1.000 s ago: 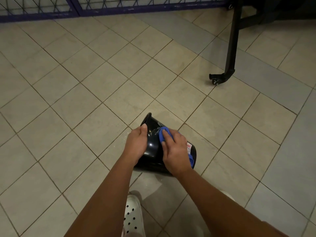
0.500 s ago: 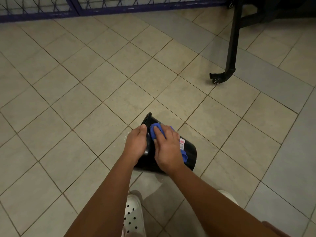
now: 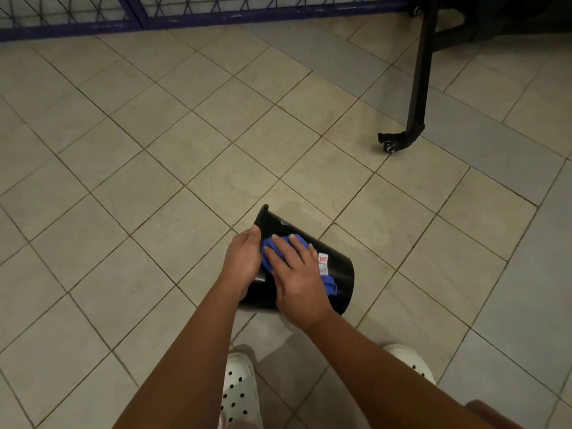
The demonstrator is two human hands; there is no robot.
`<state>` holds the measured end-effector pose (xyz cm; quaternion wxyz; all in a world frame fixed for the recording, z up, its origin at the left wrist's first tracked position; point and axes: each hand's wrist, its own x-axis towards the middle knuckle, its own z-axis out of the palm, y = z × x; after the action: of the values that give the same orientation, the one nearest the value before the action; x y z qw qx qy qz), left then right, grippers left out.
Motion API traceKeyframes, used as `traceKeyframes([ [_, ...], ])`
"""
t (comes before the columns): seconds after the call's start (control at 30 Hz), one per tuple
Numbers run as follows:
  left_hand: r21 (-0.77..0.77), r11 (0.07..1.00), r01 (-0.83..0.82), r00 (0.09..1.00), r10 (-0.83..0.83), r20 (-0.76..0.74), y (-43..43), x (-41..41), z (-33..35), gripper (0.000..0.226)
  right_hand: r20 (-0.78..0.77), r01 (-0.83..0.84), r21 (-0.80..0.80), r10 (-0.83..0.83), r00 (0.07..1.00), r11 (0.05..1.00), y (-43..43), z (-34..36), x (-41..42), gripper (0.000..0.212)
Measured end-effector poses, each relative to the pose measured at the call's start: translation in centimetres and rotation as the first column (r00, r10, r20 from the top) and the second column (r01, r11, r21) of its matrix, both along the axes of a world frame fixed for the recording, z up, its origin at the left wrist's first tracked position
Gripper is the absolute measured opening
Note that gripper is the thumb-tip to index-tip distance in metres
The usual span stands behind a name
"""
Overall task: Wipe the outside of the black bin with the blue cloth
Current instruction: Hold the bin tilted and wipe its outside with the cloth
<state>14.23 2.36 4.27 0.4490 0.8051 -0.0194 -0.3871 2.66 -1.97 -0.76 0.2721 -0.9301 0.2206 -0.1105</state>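
The black bin (image 3: 335, 270) lies on its side on the tiled floor (image 3: 154, 181), near the person's feet, its open rim toward the far left. The left hand (image 3: 243, 263) clasps that rim, steadying it. The right hand (image 3: 295, 274) lies flat, pressing the blue cloth (image 3: 267, 247) against the upper wall, a cloth tail showing to the right near a white label (image 3: 322, 263). The bin looks like light, glossy plastic, probably prone to rolling and slippery when wet; the rim gives the surest hold. The cloth is soft and bunches easily.

Bin (image 3: 339, 267) on floor (image 3: 154, 196) — cloth (image 3: 270, 247) on bin.
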Motion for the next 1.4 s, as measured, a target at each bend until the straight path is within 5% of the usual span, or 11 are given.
traceKeyframes([
  [0.13,-0.002,0.999,-0.033,0.999,0.033,0.016,-0.4,-0.1,0.1,0.042,-0.076,0.277,0.111,-0.269,0.960,0.955,-0.1,0.6,1.3,0.047],
  [0.33,-0.025,0.999,-0.029,1.000,0.029,-0.004,0.2,-0.2,0.0,0.040,0.027,0.013,-0.065,-0.012,1.000,0.998,2.2,-0.4,-2.1,0.066],
  [0.6,-0.062,0.998,-0.010,0.999,0.008,-0.032,0.2,-0.1,0.0,0.037,-0.047,0.192,0.099,-0.188,0.981,0.976,-2.4,0.6,2.6,0.046],
  [0.8,-0.099,0.993,0.063,0.994,-0.071,-0.082,0.6,0.6,0.2,0.030,0.047,-0.145,-0.018,0.146,0.988,0.989,-1.7,-0.6,-2.1,0.048],
  [1.0,-0.057,0.998,-0.022,0.997,0.018,-0.073,-0.5,0.2,0.2,0.050,-0.033,0.241,0.078,-0.240,0.970,0.967,-0.5,0.4,0.2,0.047],
  [1.13,-0.053,0.999,-0.012,0.999,0.010,-0.046,-0.5,-0.1,0.2,0.051,0.035,0.092,-0.026,-0.092,0.995,0.995,0.9,-0.1,-0.8,0.061],
  [1.23,-0.102,0.995,-0.009,1.000,0.007,-0.025,-0.5,-0.5,-0.2,0.046,0.022,0.007,-0.005,-0.007,1.000,1.000,-0.8,0.1,0.3,0.051],
  [1.4,-0.111,0.993,-0.036,0.996,0.045,0.078,-0.7,-0.5,-0.5,0.041,0.020,0.153,0.088,-0.156,0.988,0.984,-2.6,0.4,2.2,0.044],
])
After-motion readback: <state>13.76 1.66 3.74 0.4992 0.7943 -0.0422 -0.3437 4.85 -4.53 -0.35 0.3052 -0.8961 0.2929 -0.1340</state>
